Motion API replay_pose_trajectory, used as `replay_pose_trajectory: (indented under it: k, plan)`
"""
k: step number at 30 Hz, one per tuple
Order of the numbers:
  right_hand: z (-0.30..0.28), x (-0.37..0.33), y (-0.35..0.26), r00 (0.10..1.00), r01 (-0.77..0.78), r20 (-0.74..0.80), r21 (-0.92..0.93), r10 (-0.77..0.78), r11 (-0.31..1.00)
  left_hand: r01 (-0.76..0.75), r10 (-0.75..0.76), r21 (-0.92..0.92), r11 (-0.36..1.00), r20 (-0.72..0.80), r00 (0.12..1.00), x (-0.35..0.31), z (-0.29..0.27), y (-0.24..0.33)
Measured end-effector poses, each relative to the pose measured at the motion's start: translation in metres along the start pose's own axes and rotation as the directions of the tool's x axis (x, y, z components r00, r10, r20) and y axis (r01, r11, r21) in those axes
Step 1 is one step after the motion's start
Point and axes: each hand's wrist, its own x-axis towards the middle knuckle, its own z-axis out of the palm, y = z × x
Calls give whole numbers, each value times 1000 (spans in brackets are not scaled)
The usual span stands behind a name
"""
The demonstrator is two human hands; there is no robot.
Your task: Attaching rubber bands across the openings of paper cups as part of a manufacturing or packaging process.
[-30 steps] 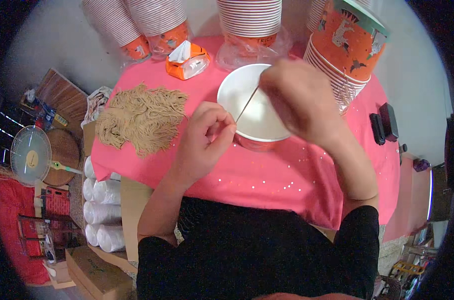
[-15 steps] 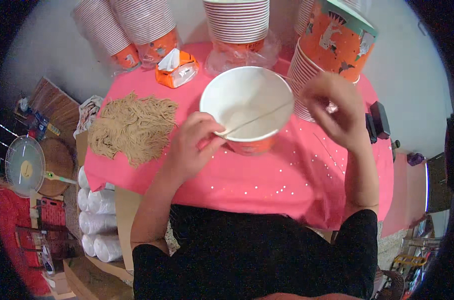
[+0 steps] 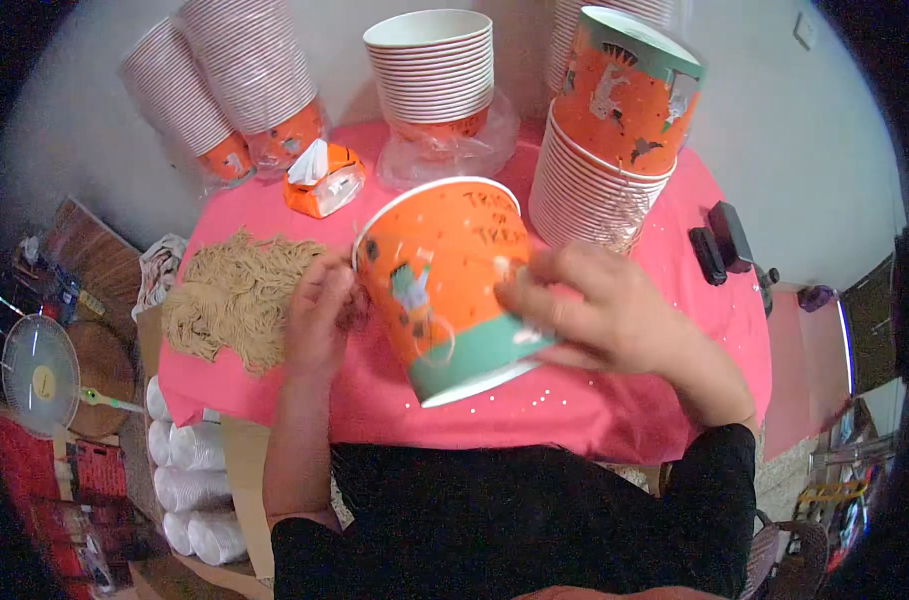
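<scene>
A large orange paper bucket (image 3: pixel 444 285) with a green band and white rim is tipped over in front of me, its mouth facing away and its base toward me. My left hand (image 3: pixel 319 315) is closed at the rim on its left side; some fingertips are hidden. On the other side, my right hand (image 3: pixel 599 310), smeared by motion, grips the wall near the base. A pile of tan cords (image 3: pixel 239 295) lies on the pink tablecloth (image 3: pixel 374 405) beside my left hand. The thin cord seen earlier at the rim cannot be made out now.
Nested buckets (image 3: pixel 434 75) stand at the back middle, with wrapped stacks (image 3: pixel 249 70) at the back left. Another stack (image 3: pixel 584 190) at the right has a bucket upside down on top. A tissue pack (image 3: pixel 324 180), small white dots and black boxes (image 3: pixel 729 235) are also there.
The bucket has gone from upright to tipped, its base toward me. My right hand has come down from the right-hand stack onto the bucket's side. My left hand stays near the rim.
</scene>
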Motion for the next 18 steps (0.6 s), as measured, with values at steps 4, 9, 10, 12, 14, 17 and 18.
replay_pose_trajectory:
  k: [4, 9, 10, 12, 14, 17, 18]
  plan:
    - [-37, 12, 26, 932, -207, -243, 248, 267, 947, -77, 75, 155, 985, 22, 997, 3, 3, 2]
    - [-135, 13, 61, 707, -416, -471, 327, 528, 849, 7, -48, 271, 963, 144, 988, -6, 1, -20]
    - [-155, 13, 68, 679, -448, -484, 323, 552, 834, 27, -65, 275, 961, 130, 989, -7, -1, -27]
    - [-191, 17, 82, 640, -520, -479, 306, 601, 797, 80, -110, 265, 961, 102, 989, -7, -6, -43]
    - [-216, 21, 98, 613, -595, -430, 301, 663, 746, 89, -121, 298, 951, 90, 989, -6, -11, -57]
    - [-234, 29, 130, 567, -702, -298, 313, 768, 640, 123, -155, 316, 941, 79, 985, -2, -17, -71]
    - [-236, 31, 142, 546, -733, -251, 318, 799, 601, 133, -166, 321, 938, 77, 983, -2, -18, -74]
